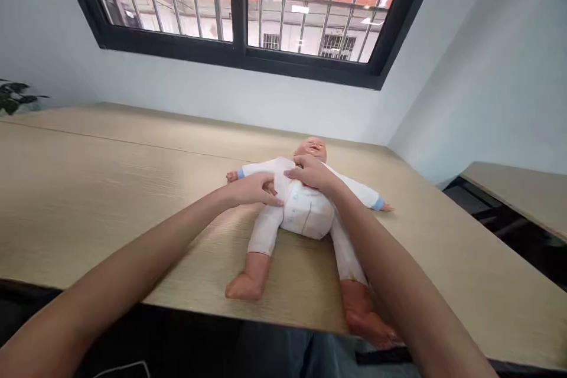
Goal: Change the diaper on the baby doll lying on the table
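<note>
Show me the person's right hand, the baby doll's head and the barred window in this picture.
right hand (312, 172), head camera view, back of the hand
baby doll's head (312, 150), head camera view, the face
barred window (239, 12), head camera view, central frame bar

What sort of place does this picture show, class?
Probably an infant-care training room: a baby manikin lies on a long wood-grain table under a barred window, more like a plain classroom than a home.

Left hand, right hand, just apart, both palms down
</note>
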A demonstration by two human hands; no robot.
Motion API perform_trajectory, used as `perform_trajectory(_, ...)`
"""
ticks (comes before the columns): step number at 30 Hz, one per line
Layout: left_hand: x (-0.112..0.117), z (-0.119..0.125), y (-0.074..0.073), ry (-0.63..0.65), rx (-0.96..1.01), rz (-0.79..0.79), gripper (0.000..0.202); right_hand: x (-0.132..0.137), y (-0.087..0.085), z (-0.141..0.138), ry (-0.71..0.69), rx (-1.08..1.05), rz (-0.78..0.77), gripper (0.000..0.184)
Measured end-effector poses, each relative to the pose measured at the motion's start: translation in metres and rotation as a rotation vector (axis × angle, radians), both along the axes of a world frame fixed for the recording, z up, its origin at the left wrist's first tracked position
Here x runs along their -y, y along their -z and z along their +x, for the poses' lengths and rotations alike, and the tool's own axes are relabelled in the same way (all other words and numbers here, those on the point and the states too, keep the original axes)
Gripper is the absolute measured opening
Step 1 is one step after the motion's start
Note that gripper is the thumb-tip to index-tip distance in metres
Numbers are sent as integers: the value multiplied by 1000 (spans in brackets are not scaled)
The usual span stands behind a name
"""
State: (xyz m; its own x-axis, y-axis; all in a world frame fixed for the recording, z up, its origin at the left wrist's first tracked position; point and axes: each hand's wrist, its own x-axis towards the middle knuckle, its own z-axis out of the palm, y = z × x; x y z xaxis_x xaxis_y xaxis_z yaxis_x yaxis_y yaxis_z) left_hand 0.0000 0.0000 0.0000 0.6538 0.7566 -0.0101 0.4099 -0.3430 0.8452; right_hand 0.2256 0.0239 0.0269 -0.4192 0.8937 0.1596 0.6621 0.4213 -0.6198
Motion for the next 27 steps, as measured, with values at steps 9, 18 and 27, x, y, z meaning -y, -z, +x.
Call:
perform_trajectory(9,9,11,6,95,4,-111,46,-17,0,-10,130,226,236,24)
perform_trajectory(18,-13,-14,3,51,-48,-124,37,-23,16,-18,201,365,116,22)
perform_trajectory(27,-20,-20,7,-351,-258,245,18,-15,23,-14,215,295,152,48)
